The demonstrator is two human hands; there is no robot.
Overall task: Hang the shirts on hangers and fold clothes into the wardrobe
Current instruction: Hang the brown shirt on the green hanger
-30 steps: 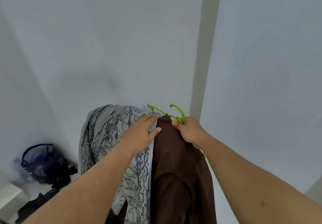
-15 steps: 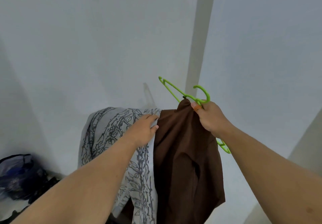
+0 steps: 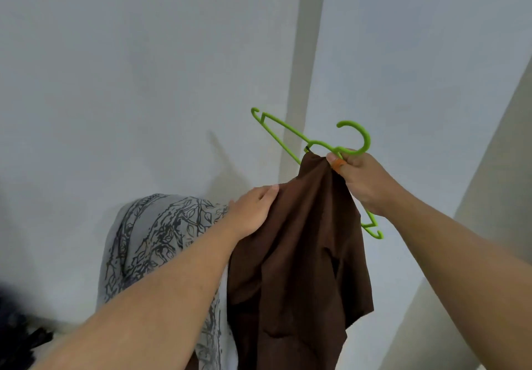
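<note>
Up against the white wall [image 3: 144, 82], a grey patterned cloth [image 3: 161, 234] hangs beside a brown shirt [image 3: 302, 254]. The left hand [image 3: 253, 211] grips the shirt's upper edge, while the right hand [image 3: 362, 179] pinches the collar together with a green hanger [image 3: 288, 132].

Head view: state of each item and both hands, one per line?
green hanger: lifted, tilted, gripped below the hook
brown shirt: hanging bunched from the hanger, not spread on it
grey patterned garment: draped, hanging beside the brown shirt, unheld
right hand: shut on hanger and shirt top
left hand: fingers gripping the brown shirt's edge
</note>
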